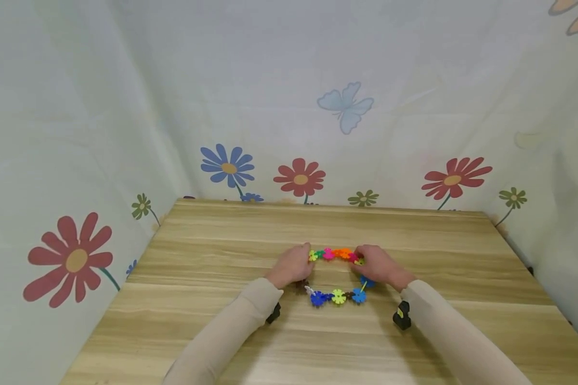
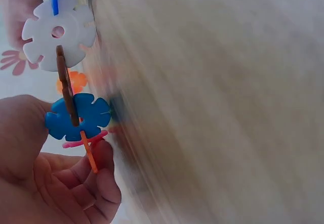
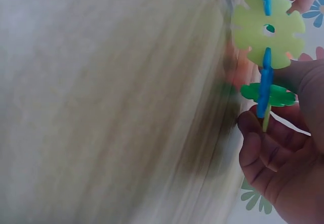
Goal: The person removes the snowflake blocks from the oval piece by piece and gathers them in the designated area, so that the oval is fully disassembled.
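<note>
A closed loop of interlocking snowflake discs (image 1: 339, 297) in many colours is held just at the wooden table. My left hand (image 1: 293, 264) grips its left side; my right hand (image 1: 379, 266) grips its right side. In the left wrist view, a white disc (image 2: 38, 34), a brown one seen edge-on and a blue disc (image 2: 98, 113) lead down to an orange disc between thumb and fingers. The right wrist view has a yellow-green disc (image 3: 248, 29) and a green disc (image 3: 282, 97) above my curled fingertips. My hands hide parts of both sides.
The wood-grain table (image 1: 221, 230) extends around the loop to its far edge. Behind it and at both sides hangs a pale cloth (image 1: 250, 80) printed with flowers and butterflies. A black device (image 1: 402, 315) is worn under the right wrist, another (image 1: 273, 314) under the left.
</note>
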